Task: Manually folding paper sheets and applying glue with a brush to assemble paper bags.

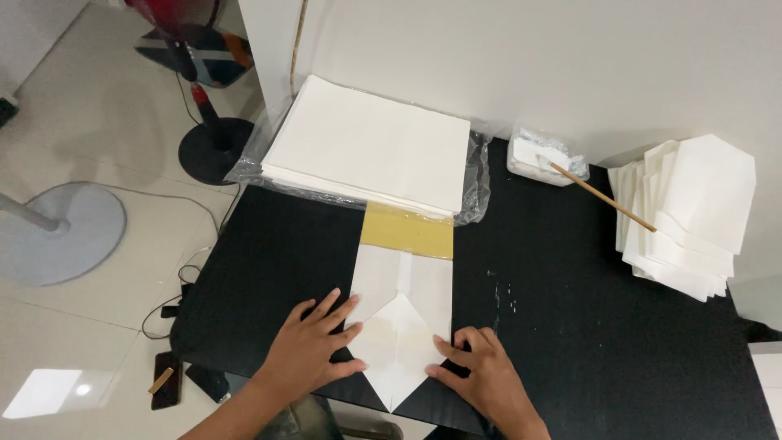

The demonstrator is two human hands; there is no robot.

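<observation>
One folded white paper sheet [399,314] lies on the black table [586,326], its near end creased into a point at the table's front edge; one tan rectangular board [407,230] shows at its far end. One left hand [309,350], fingers spread, presses flat on the sheet's left side. One right hand [481,376], fingers loosely spread, presses its right edge. Beyond the sheet lies one stack of plain white paper [371,147]; to its right, one pile of folded white envelopes [684,216].

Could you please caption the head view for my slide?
Left hand and right hand press a folded white paper flat on a black table.
</observation>
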